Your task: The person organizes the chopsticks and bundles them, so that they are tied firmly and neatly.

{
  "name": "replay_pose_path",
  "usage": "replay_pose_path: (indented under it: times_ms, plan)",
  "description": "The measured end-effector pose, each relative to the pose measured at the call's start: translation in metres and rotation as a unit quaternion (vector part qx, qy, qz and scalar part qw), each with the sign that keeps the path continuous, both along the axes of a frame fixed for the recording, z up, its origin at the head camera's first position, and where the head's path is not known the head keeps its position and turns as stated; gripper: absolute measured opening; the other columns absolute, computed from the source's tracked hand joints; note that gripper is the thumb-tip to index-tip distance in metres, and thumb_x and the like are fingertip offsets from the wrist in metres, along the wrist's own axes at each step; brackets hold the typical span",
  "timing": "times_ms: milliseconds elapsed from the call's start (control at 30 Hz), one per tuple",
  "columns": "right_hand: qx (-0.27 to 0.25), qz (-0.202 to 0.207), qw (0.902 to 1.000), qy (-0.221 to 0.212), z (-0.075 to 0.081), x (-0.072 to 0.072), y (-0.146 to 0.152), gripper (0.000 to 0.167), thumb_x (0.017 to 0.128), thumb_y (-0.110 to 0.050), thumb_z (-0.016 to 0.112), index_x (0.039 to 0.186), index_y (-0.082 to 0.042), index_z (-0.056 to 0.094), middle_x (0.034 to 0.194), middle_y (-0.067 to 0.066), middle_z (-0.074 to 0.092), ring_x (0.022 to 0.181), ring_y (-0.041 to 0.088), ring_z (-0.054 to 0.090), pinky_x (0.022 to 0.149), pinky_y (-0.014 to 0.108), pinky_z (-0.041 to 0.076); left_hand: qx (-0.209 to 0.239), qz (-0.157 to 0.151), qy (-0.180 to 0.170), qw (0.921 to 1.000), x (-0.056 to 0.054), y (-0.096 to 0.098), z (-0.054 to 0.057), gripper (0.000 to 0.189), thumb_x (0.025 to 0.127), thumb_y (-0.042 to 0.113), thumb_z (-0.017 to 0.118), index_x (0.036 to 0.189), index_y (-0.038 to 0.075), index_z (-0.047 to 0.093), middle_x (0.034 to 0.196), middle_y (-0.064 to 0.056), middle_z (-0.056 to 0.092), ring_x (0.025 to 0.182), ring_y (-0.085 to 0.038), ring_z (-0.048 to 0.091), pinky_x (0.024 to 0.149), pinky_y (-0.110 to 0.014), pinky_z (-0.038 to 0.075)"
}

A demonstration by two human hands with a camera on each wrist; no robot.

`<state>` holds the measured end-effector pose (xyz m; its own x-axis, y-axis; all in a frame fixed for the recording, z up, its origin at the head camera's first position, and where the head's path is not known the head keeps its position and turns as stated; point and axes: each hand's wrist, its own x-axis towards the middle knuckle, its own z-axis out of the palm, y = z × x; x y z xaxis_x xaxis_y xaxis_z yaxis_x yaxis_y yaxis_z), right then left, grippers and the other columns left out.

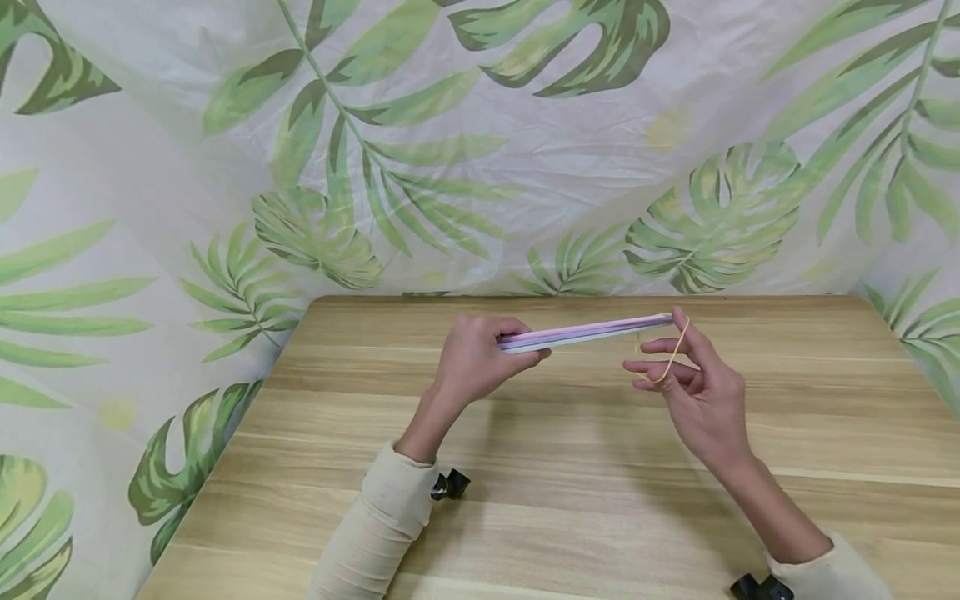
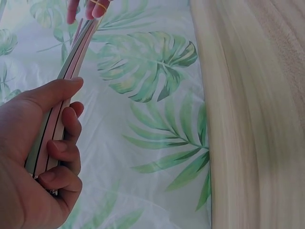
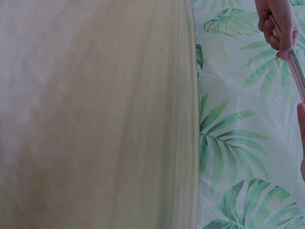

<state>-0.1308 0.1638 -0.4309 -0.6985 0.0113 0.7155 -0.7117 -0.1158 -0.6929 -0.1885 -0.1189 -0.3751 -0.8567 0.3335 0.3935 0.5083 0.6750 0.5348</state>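
Note:
My left hand (image 1: 474, 358) grips one end of a stack of long, slim pastel pieces (image 1: 583, 334), pink, purple and pale blue; their kind I cannot tell. In the left wrist view, fingers curl around the stack (image 2: 71, 69), with small shiny bits at its near end. The stack is held above the table, tilted slightly up toward the right. A yellow rubber band (image 1: 680, 342) is stretched over the index finger and thumb of my right hand (image 1: 708, 408). That index fingertip meets the stack's far end, while the other fingers stay bent below it.
A wood-grain table (image 1: 570, 517) lies under both hands. Behind it hangs a white cloth (image 1: 570, 167) printed with green leaves, close to the table's back edge. Black devices (image 1: 451, 484) sit at both wrists, beside beige sleeves (image 1: 382, 525).

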Motion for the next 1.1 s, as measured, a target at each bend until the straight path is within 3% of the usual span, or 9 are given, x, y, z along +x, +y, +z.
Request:
replay_pose_path:
  times_ms: [167,333,433,567,667,767,1100]
  plan:
    - [-0.012,-0.030,0.9950,-0.095,0.005,0.007,-0.005,0.073,0.099,0.021,0.056,0.166,-0.005,0.038,0.115,0.007,0.071,0.097,0.011,0.081,0.075,0.029,0.064,0.002,0.016,0.027,0.9995,0.001,0.004,-0.002,0.020,0.083,0.033,0.093,0.090,0.016,0.086,0.073,0.004,0.077,0.055,-0.005,0.053,0.054,-0.023,0.041]
    - [-0.053,-0.032,0.9735,-0.220,0.013,0.011,-0.006,0.063,0.108,-0.004,0.059,0.167,-0.010,0.036,0.113,0.005,0.072,0.098,0.013,0.082,0.078,0.034,0.064,0.003,0.024,0.089,0.9957,0.002,0.009,-0.005,0.020,0.083,0.030,0.093,0.091,0.014,0.085,0.074,0.002,0.078,0.055,-0.007,0.056,0.054,-0.024,0.043]
    - [-0.097,-0.004,0.9605,-0.261,0.016,0.011,-0.004,0.058,0.109,0.002,0.052,0.164,-0.004,0.036,0.109,0.002,0.074,0.097,0.016,0.082,0.078,0.035,0.064,0.008,0.019,0.120,0.9925,0.002,0.011,-0.008,0.020,0.083,0.029,0.093,0.093,0.013,0.086,0.077,0.001,0.080,0.057,-0.008,0.060,0.055,-0.025,0.045]
    - [-0.130,0.042,0.9474,-0.289,0.018,0.010,0.001,0.051,0.110,0.003,0.049,0.159,-0.002,0.036,0.108,-0.001,0.075,0.095,0.016,0.082,0.076,0.035,0.065,0.019,0.001,0.134,0.9908,0.000,0.010,-0.012,0.019,0.083,0.028,0.093,0.092,0.013,0.085,0.079,0.000,0.080,0.059,-0.009,0.063,0.056,-0.026,0.047]
    - [-0.139,0.066,0.9421,-0.298,0.019,0.009,0.005,0.046,0.111,-0.011,0.056,0.154,-0.007,0.039,0.109,-0.003,0.075,0.093,0.014,0.081,0.074,0.034,0.065,0.027,-0.012,0.133,0.9907,-0.001,0.008,-0.011,0.020,0.081,0.027,0.094,0.091,0.012,0.085,0.079,0.000,0.080,0.060,-0.009,0.064,0.057,-0.026,0.048]
    - [-0.150,0.078,0.9411,-0.293,0.022,0.008,0.010,0.042,0.111,-0.017,0.056,0.151,-0.009,0.044,0.109,-0.003,0.076,0.088,0.014,0.081,0.070,0.033,0.065,0.033,-0.025,0.126,0.9911,-0.001,0.005,-0.010,0.020,0.080,0.027,0.094,0.091,0.012,0.086,0.078,0.001,0.080,0.060,-0.009,0.065,0.058,-0.026,0.049]
    - [-0.155,0.082,0.9414,-0.288,0.027,0.004,0.019,0.030,0.112,-0.012,0.054,0.140,-0.011,0.065,0.102,0.001,0.075,0.074,0.014,0.078,0.063,0.029,0.063,0.016,-0.074,0.113,0.9907,-0.004,-0.003,-0.007,0.022,0.080,0.022,0.094,0.095,0.009,0.086,0.087,-0.004,0.083,0.070,-0.014,0.073,0.065,-0.031,0.057]
